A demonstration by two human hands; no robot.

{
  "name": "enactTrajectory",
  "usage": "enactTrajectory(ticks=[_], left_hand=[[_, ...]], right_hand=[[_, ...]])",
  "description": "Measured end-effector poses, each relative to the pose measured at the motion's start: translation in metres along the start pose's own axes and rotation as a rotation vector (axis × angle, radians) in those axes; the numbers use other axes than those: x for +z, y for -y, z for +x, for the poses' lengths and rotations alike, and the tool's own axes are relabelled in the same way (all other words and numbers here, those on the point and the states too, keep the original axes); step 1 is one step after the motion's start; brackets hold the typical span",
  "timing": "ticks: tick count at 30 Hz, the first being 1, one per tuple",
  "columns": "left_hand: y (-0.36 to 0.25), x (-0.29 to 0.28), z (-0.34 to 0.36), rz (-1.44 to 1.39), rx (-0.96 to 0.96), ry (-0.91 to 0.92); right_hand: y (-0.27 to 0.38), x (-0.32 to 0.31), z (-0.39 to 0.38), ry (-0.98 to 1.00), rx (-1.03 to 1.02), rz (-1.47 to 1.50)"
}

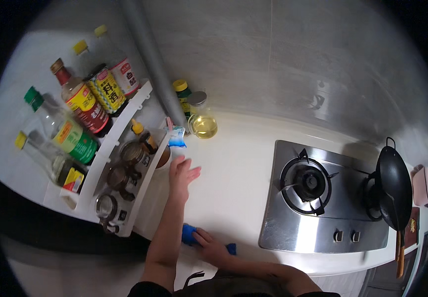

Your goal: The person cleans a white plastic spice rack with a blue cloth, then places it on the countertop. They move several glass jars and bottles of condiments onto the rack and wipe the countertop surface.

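My left hand [183, 174] is raised over the left part of the white counter, its fingers apart with nothing in them. Close to its fingertips is a brown rounded container [163, 157], partly hidden by the shelf rack. A small blue-and-white packet [176, 136] lies just beyond. My right hand [211, 246] is at the counter's front edge, its fingers pressed over a blue cloth [189, 234]. Some of the cloth shows on both sides of that hand.
A white two-tier rack [106, 148] at the left holds several sauce bottles [82, 101] and seasoning jars [133, 153]. Behind stand a glass oil jug [205, 126] and a yellow-capped bottle [180, 91]. To the right are a gas stove [298, 225] and a black wok [392, 185].
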State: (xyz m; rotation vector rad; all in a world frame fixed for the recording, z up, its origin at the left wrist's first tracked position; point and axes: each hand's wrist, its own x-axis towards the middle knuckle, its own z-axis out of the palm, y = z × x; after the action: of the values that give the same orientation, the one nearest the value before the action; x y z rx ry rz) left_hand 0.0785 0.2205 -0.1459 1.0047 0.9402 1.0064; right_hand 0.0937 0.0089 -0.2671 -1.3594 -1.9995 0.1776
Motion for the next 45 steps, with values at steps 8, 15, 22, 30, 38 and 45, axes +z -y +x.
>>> enactTrajectory(ticks=[8,15,22,30,38,45], left_hand=[[-0.003,-0.086,-0.226,0.157,-0.088,-0.190],[0.015,-0.143,-0.390,0.141,-0.072,-0.485],[0.010,-0.145,-0.394,0.082,-0.139,-0.439],[0.007,-0.171,-0.407,0.108,-0.118,-0.393],[0.051,-0.191,-0.368,0.153,-0.170,-0.381],[0.109,-0.161,-0.187,0.240,-0.233,-0.777]], right_hand=[[-0.133,-0.041,0.048,-0.347,0.585,0.064],[-0.194,-0.060,0.084,-0.237,0.474,-0.376],[-0.068,0.039,0.058,0.081,-0.111,0.130],[-0.022,-0.033,-0.005,0.203,-0.324,0.042],[-0.108,-0.048,0.031,-0.279,0.233,-0.509],[0.050,-0.018,0.015,0.106,-0.191,-0.141]])
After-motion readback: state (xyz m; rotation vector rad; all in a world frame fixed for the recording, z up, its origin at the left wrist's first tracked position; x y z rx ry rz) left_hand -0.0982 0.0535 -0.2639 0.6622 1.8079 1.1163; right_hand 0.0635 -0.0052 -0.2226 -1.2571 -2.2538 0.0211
